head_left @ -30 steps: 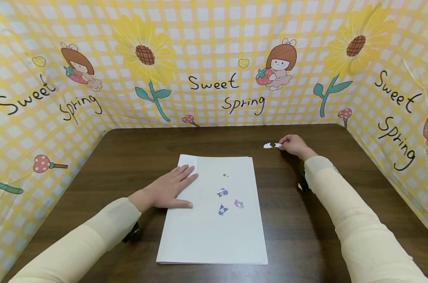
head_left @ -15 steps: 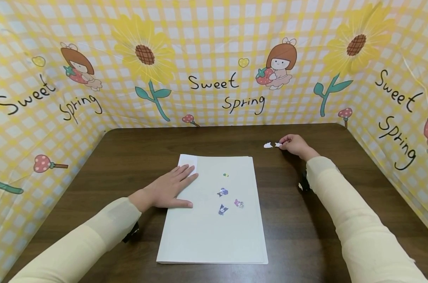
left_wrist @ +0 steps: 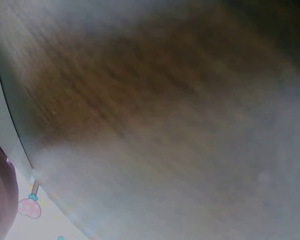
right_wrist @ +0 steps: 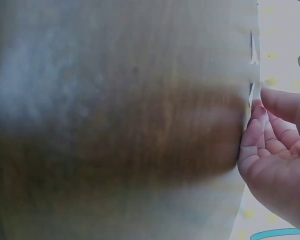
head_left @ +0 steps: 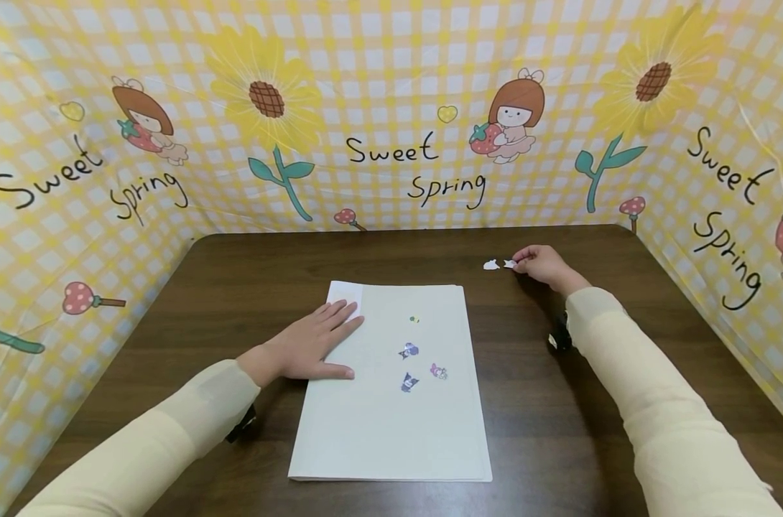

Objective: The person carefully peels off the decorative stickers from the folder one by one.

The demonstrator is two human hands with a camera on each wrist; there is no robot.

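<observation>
My left hand [head_left: 314, 341] lies flat with spread fingers on the left side of a white paper pad [head_left: 385, 438]. Its fingertips cover part of a small white paper strip [head_left: 345, 293] at the pad's top left corner. Several small cartoon stickers [head_left: 409, 382] are on the pad, right of that hand. Farther back on the right, my right hand [head_left: 541, 266] pinches the edge of a small white paper scrap [head_left: 508, 264] at the tabletop. In the right wrist view, thumb and curled fingers meet at this scrap [right_wrist: 251, 94]. Another white scrap [head_left: 491, 265] lies just left of it.
The dark wooden table [head_left: 236, 287] reaches back to a yellow checked cloth [head_left: 391, 93] printed with sunflowers and lettering. That cloth also hangs on both sides. Black wrist straps [head_left: 559, 334] show under the sleeves. The left wrist view is mostly blurred tabletop.
Both hands keep nearly the same places. The right forearm has shifted slightly to the right. The pad, the stickers and the scraps look unchanged.
</observation>
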